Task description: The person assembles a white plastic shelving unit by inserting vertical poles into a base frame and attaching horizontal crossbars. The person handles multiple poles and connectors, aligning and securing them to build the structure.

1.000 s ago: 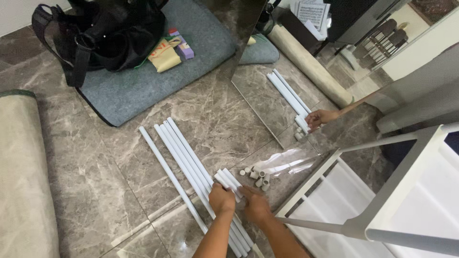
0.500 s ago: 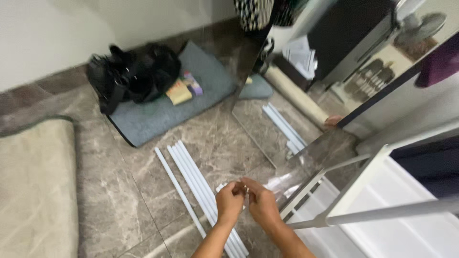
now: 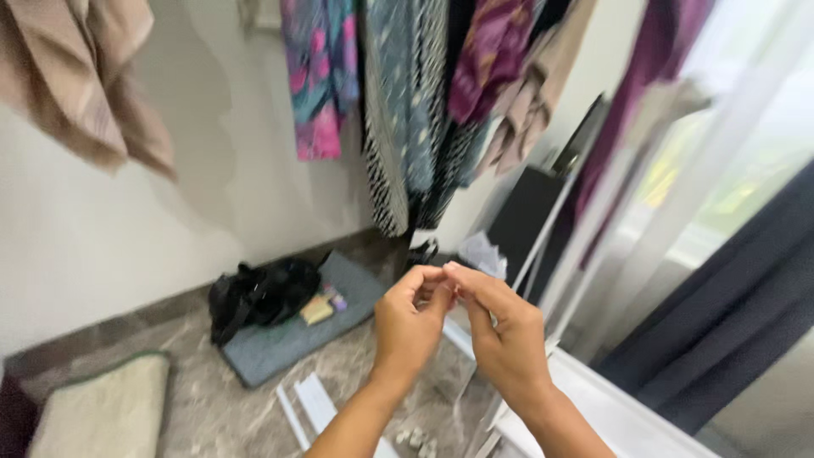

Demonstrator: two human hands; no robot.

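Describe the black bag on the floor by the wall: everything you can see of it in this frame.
The black bag is soft and slumped, made of what looks like fabric or nylon, with a strap or handle looping up at its top. It lies in a crumpled heap, not upright, on the far end of a grey-blue mat near the base of the pale wall. A small yellowish packet sits on the mat just beside it. Nothing else touches it; both hands are raised well in front of it. Whether it is open cannot be told.
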